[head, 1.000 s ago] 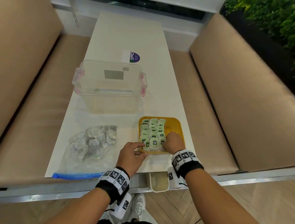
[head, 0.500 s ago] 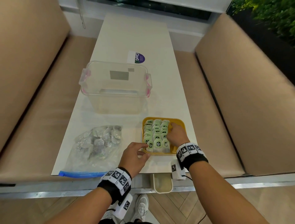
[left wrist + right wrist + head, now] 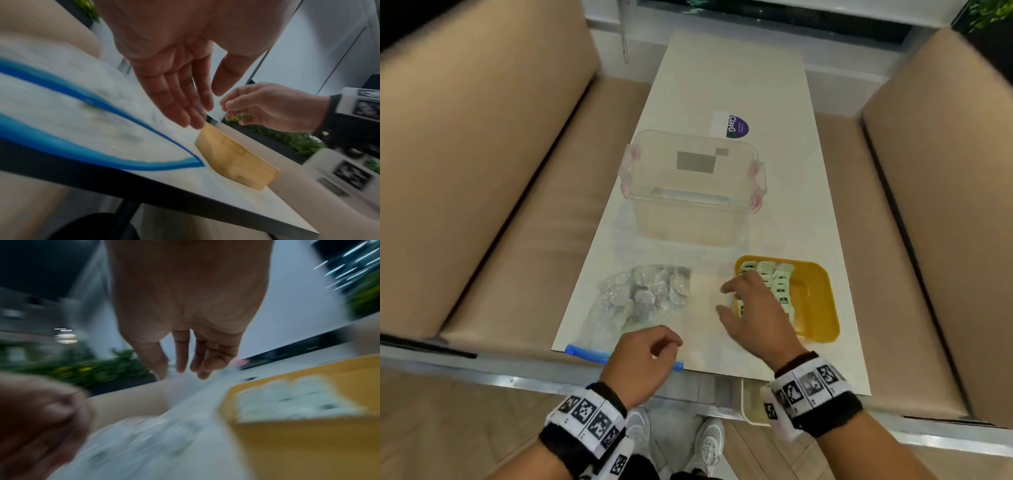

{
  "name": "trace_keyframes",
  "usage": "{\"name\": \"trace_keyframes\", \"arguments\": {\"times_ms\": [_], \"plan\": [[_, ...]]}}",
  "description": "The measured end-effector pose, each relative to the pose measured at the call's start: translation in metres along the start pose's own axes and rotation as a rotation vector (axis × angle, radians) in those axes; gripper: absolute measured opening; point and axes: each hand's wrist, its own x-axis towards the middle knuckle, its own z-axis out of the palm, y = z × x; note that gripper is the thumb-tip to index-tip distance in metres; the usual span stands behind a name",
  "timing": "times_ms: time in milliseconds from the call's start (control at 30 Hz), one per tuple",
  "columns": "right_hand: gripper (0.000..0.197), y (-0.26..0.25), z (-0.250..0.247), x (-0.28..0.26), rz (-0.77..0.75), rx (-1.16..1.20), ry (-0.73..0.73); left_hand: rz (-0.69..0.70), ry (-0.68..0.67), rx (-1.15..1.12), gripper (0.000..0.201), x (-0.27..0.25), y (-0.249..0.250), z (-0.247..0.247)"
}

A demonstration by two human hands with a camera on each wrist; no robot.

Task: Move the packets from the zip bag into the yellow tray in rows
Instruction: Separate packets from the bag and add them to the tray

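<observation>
Head view, left to right. The zip bag (image 3: pixel 633 308), clear with a blue zipper strip (image 3: pixel 589 354) along its near edge, lies flat on the white table (image 3: pixel 736 75); a heap of packets (image 3: pixel 650 291) remains inside at its far end. The left hand (image 3: pixel 645 359) hovers over the bag's near edge, fingers loosely curled and holding nothing; 0.5 s ago it rested at the tray's near-left corner. The right hand (image 3: pixel 753 315) hangs between bag and tray, fingers spread and relaxed, also empty; 0.5 s ago it was pressing on the packets inside the tray, so it has left the tray and swung toward the bag. The yellow tray (image 3: pixel 822 301), near the table's right edge, holds green-and-white packets (image 3: pixel 780 291) standing in what look like 3 rows against its left side; its right portion is bare. Beyond both sits a clear storage box (image 3: pixel 691 192) with pink latches, and farther off a purple sticker (image 3: pixel 738 125).

Interpretation: the last packet appears settled, and both hands are probably returning to the bag for the next one. The wrist views are motion-blurred; the left wrist view shows the open palm above the blue zipper.
</observation>
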Motion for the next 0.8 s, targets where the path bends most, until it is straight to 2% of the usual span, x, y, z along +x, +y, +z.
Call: {"name": "trace_keyframes", "arguments": {"times_ms": [67, 133, 167, 267, 367, 533, 733, 800], "plan": [[0.043, -0.033, 0.026, -0.014, -0.161, -0.063, -0.133, -0.055, -0.011, 0.100, 0.027, -0.018, -0.019, -0.024], [0.055, -0.049, 0.054, -0.020, -0.242, -0.166, -0.198, -0.063, 0.013, 0.226, 0.024, -0.037, -0.040, -0.038], [0.057, -0.053, 0.067, -0.021, -0.256, -0.215, -0.213, -0.040, 0.028, 0.292, 0.020, -0.045, -0.048, -0.041], [0.052, -0.057, 0.093, -0.019, -0.261, -0.321, -0.209, 0.039, 0.005, 0.401, 0.038, -0.061, -0.065, -0.039], [0.044, -0.056, 0.103, -0.017, -0.263, -0.360, -0.187, 0.123, -0.023, 0.449, 0.045, -0.061, -0.070, -0.033], [0.051, -0.057, 0.109, -0.018, -0.241, -0.382, -0.219, 0.135, 0.009, 0.480, 0.047, -0.059, -0.083, -0.025], [0.016, -0.054, 0.115, -0.017, -0.208, -0.372, -0.193, 0.174, 0.070, 0.574, 0.042, -0.064, -0.082, -0.023], [0.013, -0.054, 0.114, -0.015, -0.195, -0.360, -0.189, 0.188, 0.076, 0.549, 0.045, -0.066, -0.083, -0.021]]}}
